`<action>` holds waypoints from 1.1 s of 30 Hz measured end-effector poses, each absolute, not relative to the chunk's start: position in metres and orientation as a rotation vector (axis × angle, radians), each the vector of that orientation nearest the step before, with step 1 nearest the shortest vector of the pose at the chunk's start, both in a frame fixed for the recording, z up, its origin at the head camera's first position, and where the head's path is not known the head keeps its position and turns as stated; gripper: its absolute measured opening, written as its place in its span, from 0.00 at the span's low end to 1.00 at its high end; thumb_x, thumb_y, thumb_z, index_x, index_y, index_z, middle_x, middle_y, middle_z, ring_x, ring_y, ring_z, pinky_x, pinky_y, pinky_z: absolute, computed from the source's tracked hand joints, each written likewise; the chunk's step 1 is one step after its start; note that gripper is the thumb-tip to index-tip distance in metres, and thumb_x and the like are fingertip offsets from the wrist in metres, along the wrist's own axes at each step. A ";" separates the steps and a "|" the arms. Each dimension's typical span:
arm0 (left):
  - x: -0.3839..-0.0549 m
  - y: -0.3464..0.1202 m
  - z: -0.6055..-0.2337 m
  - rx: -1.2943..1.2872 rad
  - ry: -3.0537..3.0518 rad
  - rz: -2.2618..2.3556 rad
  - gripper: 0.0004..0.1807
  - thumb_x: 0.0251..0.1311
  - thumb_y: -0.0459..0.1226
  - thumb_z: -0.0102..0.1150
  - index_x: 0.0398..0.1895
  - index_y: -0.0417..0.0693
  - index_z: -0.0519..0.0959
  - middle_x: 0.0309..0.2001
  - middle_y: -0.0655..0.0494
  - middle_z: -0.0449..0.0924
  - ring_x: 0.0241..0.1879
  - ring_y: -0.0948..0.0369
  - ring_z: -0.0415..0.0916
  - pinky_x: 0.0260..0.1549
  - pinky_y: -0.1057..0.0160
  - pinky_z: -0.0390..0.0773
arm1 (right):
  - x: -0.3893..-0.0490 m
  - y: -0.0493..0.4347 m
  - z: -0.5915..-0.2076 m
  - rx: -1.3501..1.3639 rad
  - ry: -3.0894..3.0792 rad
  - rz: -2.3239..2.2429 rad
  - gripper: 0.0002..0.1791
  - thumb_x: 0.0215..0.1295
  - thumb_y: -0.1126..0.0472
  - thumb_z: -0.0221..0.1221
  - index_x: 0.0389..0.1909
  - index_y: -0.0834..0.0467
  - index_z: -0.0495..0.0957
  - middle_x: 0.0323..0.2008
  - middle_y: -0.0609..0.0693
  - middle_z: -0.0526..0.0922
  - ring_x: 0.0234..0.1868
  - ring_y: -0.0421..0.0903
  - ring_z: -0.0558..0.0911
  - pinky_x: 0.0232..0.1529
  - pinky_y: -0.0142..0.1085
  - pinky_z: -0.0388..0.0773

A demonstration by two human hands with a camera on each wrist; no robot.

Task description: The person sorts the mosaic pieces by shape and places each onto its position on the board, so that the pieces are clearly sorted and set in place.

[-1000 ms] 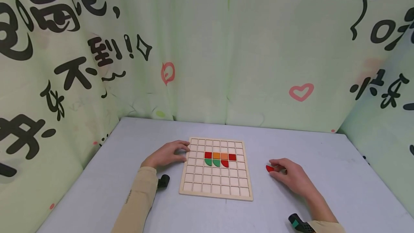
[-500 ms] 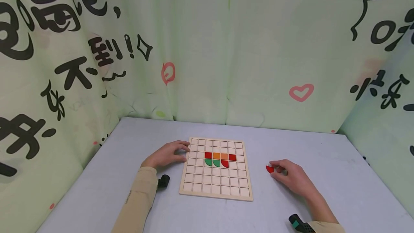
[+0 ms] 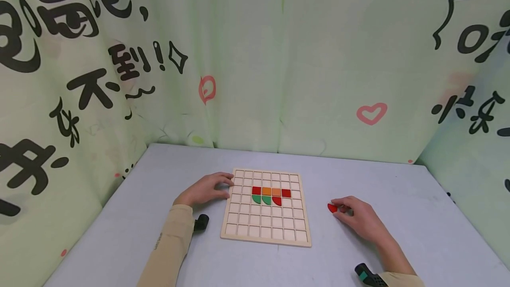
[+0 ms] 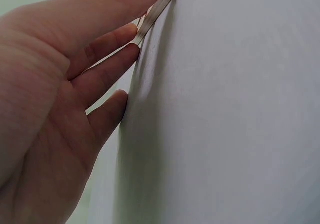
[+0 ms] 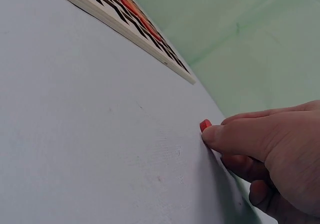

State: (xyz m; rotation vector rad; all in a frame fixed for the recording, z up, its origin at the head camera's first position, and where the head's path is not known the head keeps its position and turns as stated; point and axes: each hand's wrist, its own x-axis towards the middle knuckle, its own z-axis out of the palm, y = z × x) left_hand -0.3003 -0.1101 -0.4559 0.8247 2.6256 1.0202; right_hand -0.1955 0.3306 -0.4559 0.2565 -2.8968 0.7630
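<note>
A wooden grid board (image 3: pixel 265 242) lies flat on the table. One row of its cells holds red and orange square tiles (image 3: pixel 266 191). Directly below that row sit two green quarter-circle tiles (image 3: pixel 256 199) and one red quarter-circle tile (image 3: pixel 276 201). My left hand (image 3: pixel 205 189) touches the board's left edge, with its fingers relaxed; the left wrist view shows the thumb and fingertips along that edge. To the right of the board, my right hand (image 3: pixel 357 216) pinches another red quarter-circle tile (image 3: pixel 332 208) between thumb and fingers, low over the table. Fingers partly cover this tile (image 5: pixel 205 124).
The pale table (image 3: pixel 247 269) extends around the board and ends at a back edge. A light green curtain (image 3: pixel 247 56) with black writing hangs behind it and at both sides. Dark wrist devices (image 3: pixel 201 223) show near both sleeves.
</note>
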 end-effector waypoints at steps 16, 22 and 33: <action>-0.302 -0.111 -0.458 0.834 2.619 1.031 0.17 0.59 0.38 0.68 0.51 0.48 0.81 0.66 0.51 0.69 0.69 0.50 0.61 0.68 0.51 0.61 | -0.197 0.307 -0.452 0.293 -2.893 0.824 0.14 0.58 0.67 0.68 0.46 0.59 0.85 0.43 0.52 0.83 0.39 0.44 0.78 0.39 0.38 0.80; -0.301 -0.111 -0.456 0.842 2.617 1.031 0.17 0.59 0.38 0.68 0.52 0.47 0.81 0.66 0.50 0.70 0.69 0.49 0.61 0.68 0.50 0.61 | -0.196 0.295 -0.451 0.364 -2.889 0.878 0.14 0.57 0.66 0.68 0.45 0.57 0.86 0.43 0.49 0.82 0.38 0.42 0.78 0.39 0.35 0.79; -0.302 -0.110 -0.457 0.837 2.620 1.026 0.18 0.58 0.38 0.68 0.52 0.47 0.81 0.66 0.51 0.69 0.69 0.49 0.61 0.69 0.50 0.61 | -0.203 0.263 -0.446 0.448 -2.885 0.894 0.13 0.58 0.67 0.67 0.45 0.57 0.85 0.41 0.47 0.81 0.37 0.39 0.79 0.39 0.35 0.80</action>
